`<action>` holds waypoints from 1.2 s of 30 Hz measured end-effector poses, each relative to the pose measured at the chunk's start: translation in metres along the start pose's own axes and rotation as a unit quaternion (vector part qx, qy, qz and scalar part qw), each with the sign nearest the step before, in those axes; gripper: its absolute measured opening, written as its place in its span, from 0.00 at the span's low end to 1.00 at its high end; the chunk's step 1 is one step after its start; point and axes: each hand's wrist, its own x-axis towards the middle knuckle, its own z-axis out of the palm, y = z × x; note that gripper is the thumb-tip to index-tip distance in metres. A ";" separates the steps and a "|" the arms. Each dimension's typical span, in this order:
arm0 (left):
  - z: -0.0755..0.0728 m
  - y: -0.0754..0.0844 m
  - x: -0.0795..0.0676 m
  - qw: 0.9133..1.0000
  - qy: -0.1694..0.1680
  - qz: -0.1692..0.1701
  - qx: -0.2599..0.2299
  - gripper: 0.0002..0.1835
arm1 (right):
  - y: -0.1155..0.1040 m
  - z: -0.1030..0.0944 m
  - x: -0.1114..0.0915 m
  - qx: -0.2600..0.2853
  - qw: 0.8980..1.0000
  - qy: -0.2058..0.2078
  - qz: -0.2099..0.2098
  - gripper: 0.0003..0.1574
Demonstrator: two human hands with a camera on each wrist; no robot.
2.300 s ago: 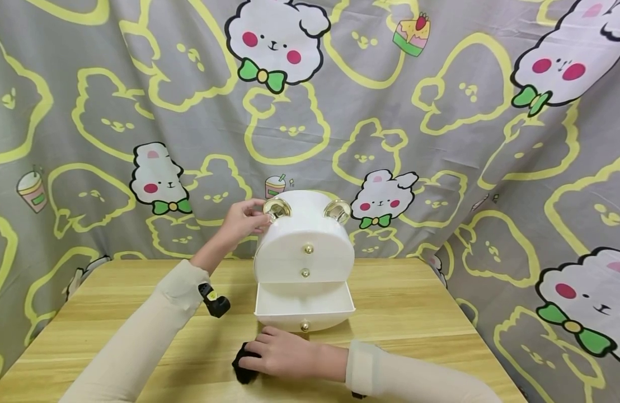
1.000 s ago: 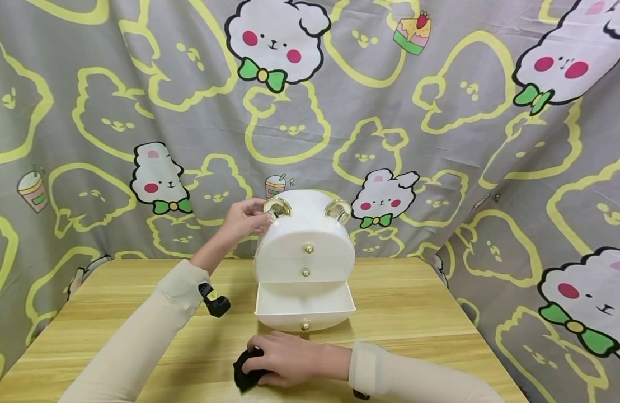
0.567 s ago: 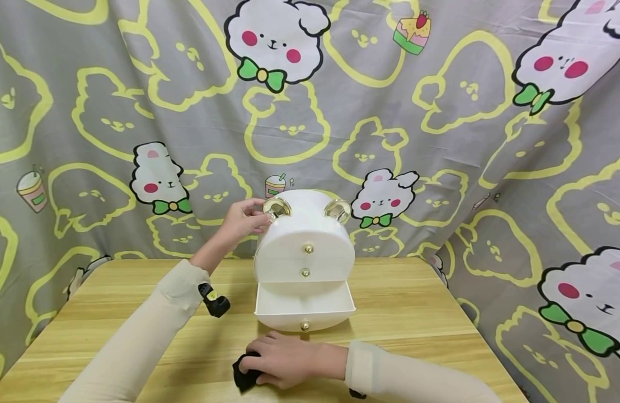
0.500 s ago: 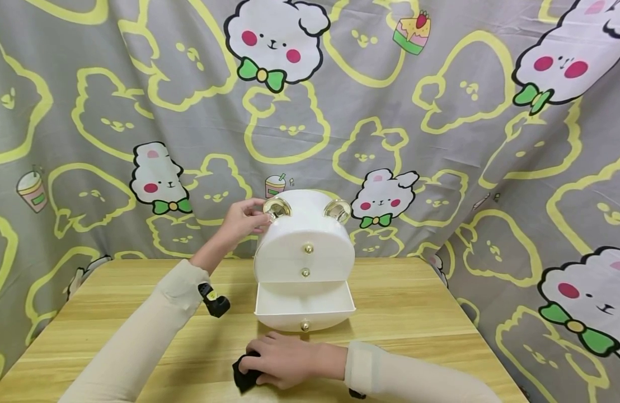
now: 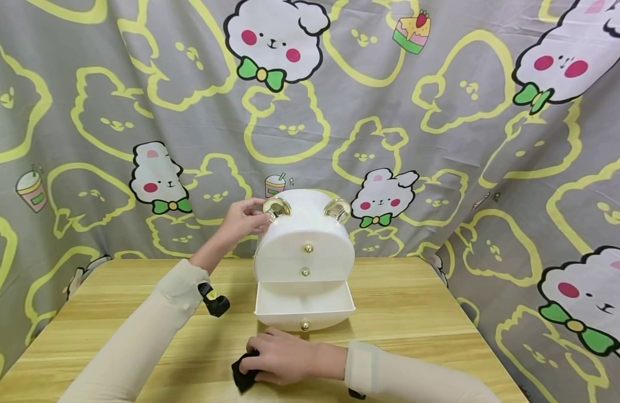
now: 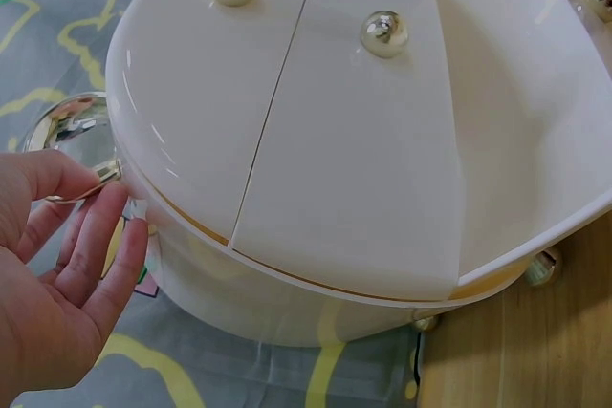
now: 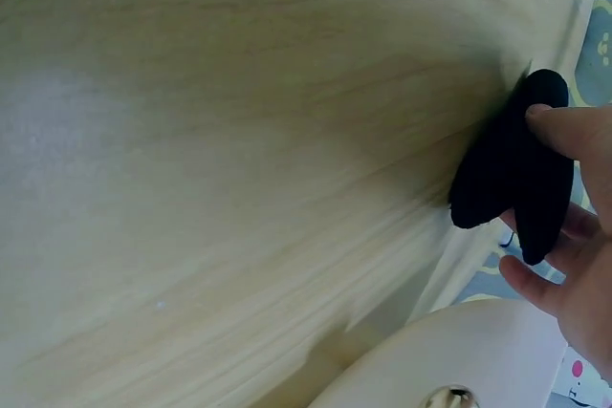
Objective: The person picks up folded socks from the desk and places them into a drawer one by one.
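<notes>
A white rounded drawer box [image 5: 304,246] with two gold ears and gold knobs stands mid-table, its bottom drawer [image 5: 305,322] pulled out; the inside that shows is bare white. My left hand [image 5: 242,219] pinches the box's left gold ear [image 6: 78,131] between thumb and fingers, as the left wrist view shows close up. In front of the drawer, my right hand [image 5: 285,356] grips a folded, soft black cloth [image 7: 521,164], thumb on one side and fingers on the other. The cloth is low over the wooden table, and part of it hides behind the fingers.
The wooden table [image 5: 416,347] reaches back to a grey curtain [image 5: 290,140] printed with cartoon rabbits, close behind the box. A black wrist camera [image 5: 214,300] hangs from the left sleeve. The open drawer juts toward the right hand.
Over the last two seconds my right hand shifts its hold on the black cloth, with small moves near the same spot. Left hand, box and drawer stay as they were.
</notes>
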 end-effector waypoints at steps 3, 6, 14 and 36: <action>0.000 0.000 0.000 1.000 0.000 -0.001 0.000 0.23 | -0.001 -0.002 0.000 -0.030 0.999 0.010 0.003 0.16; 0.000 0.000 0.000 1.000 0.000 -0.001 0.001 0.23 | -0.001 -0.006 0.001 -0.050 0.998 0.027 0.006 0.17; 0.000 0.001 0.001 1.000 0.001 -0.002 0.000 0.22 | 0.002 -0.030 -0.002 -0.058 0.997 0.050 0.016 0.18; 0.000 0.000 0.000 1.000 0.000 0.000 0.008 0.23 | 0.036 -0.089 -0.034 -0.049 0.987 0.135 0.073 0.20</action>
